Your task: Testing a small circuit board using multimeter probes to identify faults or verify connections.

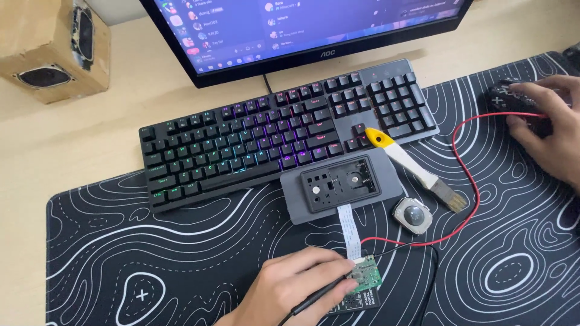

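My left hand is at the bottom centre, gripping a thin black probe whose tip rests on a small green circuit board. A white ribbon cable links the board to a black module set in a grey slab. My right hand lies at the right edge, its fingers over a black device. A red wire curves from under that hand down to the board.
A yellow-handled brush and a small square watch body lie right of the slab. A backlit black keyboard, a monitor and a wooden speaker stand behind. All rests on a black patterned desk mat.
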